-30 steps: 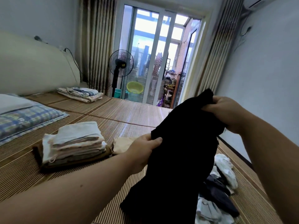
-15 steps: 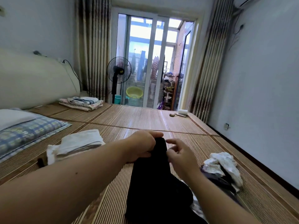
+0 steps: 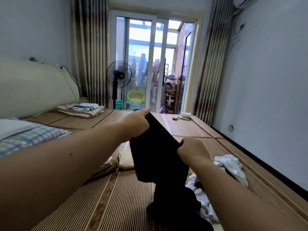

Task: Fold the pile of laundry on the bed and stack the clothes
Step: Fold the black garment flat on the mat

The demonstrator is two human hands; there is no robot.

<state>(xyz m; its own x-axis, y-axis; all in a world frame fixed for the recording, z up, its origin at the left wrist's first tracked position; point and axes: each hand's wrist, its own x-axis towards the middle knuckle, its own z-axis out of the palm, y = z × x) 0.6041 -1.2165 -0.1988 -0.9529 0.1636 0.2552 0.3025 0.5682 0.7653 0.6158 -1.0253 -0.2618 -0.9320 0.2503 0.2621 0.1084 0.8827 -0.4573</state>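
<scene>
A black garment (image 3: 158, 157) hangs stretched between my hands above the bamboo mat of the bed (image 3: 103, 202). My left hand (image 3: 135, 124) grips its upper far corner. My right hand (image 3: 191, 150) grips the nearer top corner, lower and to the right. The garment's lower part trails onto the mat. The unfolded laundry pile (image 3: 231, 165) of white and dark clothes lies at the right, partly behind my right arm. The stack of folded clothes (image 3: 109, 164) is mostly hidden behind my left forearm, with a cream piece (image 3: 125, 158) beside it.
A checked pillow (image 3: 28, 139) lies at the left by the padded headboard. A folded blanket pile (image 3: 81, 109) sits at the far left of the bed. A roll and small items (image 3: 183, 116) lie at the far right corner. A fan (image 3: 118, 77) stands by the glass doors.
My hands were close together on the garment's top half a second ago; now they have pulled apart, spreading the top edge, the left hand up and away, the right one toward me.
</scene>
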